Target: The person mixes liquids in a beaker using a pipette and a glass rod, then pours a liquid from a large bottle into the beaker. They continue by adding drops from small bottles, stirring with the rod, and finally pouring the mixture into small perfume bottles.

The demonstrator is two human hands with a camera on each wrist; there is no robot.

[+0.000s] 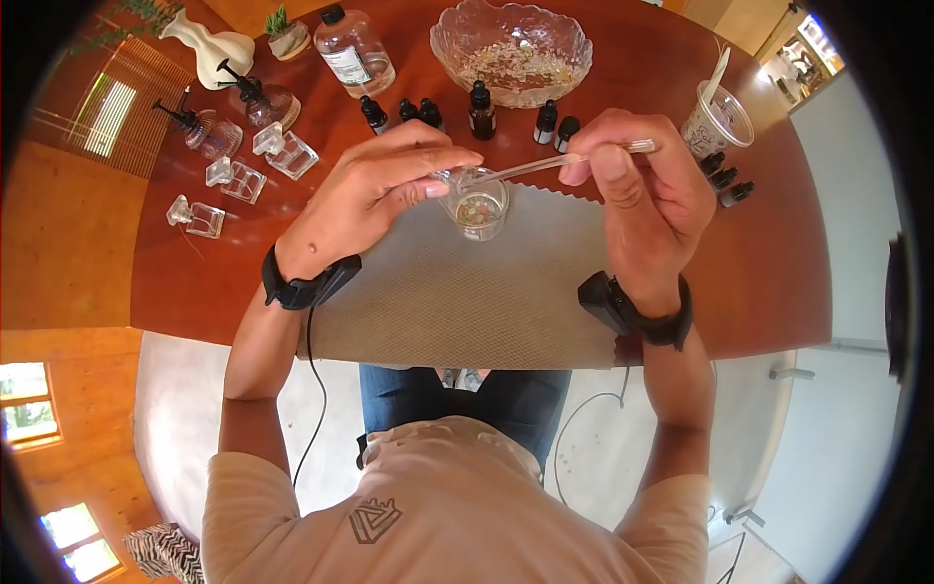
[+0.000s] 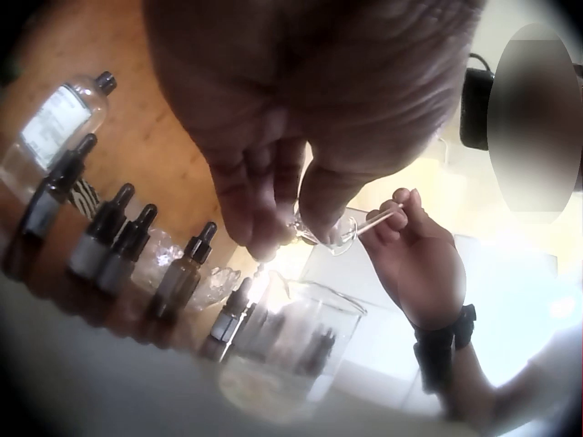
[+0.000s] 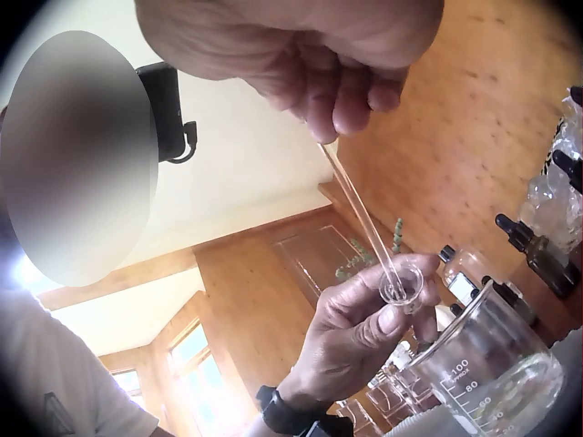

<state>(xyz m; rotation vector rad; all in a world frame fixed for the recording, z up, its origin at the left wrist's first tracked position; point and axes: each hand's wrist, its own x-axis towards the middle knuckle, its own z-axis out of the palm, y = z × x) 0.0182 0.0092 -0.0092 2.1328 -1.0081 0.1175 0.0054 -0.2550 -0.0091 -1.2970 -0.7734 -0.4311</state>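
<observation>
My left hand (image 1: 355, 195) pinches a small clear glass cup (image 3: 402, 288) between thumb and fingers. My right hand (image 1: 650, 190) grips the upper part of a thin glass rod (image 1: 530, 166), which slants down to the left. The rod's lower end is inside the cup's mouth in the right wrist view. Below and beside the cup stands a glass beaker (image 1: 483, 216) with printed volume marks and small pale, pinkish and greenish pieces at its bottom. It rests on a grey-brown textured mat (image 1: 438, 302).
Several dark dropper bottles (image 1: 482, 115) line the mat's far side. Behind them stand a clear glass bowl (image 1: 511, 58) of small pieces and a labelled bottle (image 1: 352, 56). Perfume bottles (image 1: 288, 154) are at left; a plastic cup (image 1: 717, 122) stands at right.
</observation>
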